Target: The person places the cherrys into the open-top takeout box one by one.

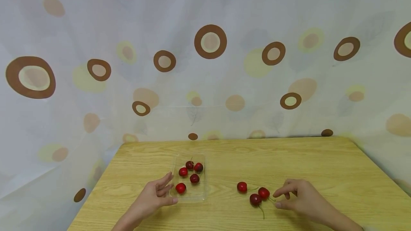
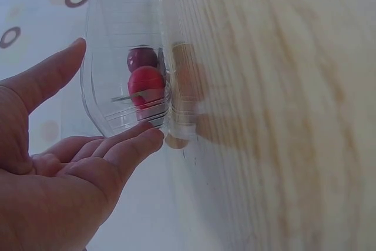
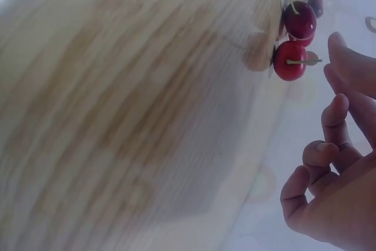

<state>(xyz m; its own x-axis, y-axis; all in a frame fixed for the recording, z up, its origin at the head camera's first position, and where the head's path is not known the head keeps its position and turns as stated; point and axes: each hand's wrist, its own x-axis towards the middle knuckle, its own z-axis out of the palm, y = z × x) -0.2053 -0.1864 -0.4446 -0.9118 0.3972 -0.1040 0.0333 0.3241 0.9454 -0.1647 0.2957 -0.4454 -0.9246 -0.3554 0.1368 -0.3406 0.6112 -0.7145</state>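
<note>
Five cherries (image 1: 194,178) are already sorted into the clear tray (image 1: 196,192) (over halfway, seemingly), its edge touched by the spread left hand (image 1: 153,196), while three loose cherries (image 1: 255,199) are left on the table (image 1: 321,163) beside the right hand (image 1: 302,198), fingertips parted, nothing gripped.
</note>
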